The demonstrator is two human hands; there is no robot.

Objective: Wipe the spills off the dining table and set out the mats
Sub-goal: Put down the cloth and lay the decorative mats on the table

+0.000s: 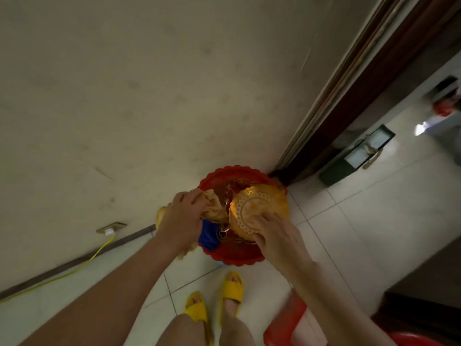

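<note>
So the biggest thing here is the plain cream wall (124,96), filling everything up and left of the red tray (234,255), with a dark wooden door frame (349,108) running down to the corner just right of the tray's far edge. The pale tiled floor (349,221) spreads out right of and below the tray. The tray itself is a round scalloped red thing sitting low against the wall; can't tell what it rests on, though a bit of light blue peeks out under its near rim. On the tray's right half there's a round golden mat (257,208) with a lacy cut-out pattern, tilted up a bit, and the right hand (277,236) has its grip on the mat's near edge, fingers spread flat over it. On the tray's left side the left hand (184,213) is closed in a tight grip around a bunched-up yellowish cloth (214,208). Something blue (208,236) lies in the tray right under that cloth. Near side of the tray, two feet in yellow slippers (232,288) stand on the tiles. Well left of the tray a yellow cable (74,268) runs along the baseboard up to a wall socket (111,228). Right of the tray, past the door frame, a dark bin (354,158) stands on the floor.
</note>
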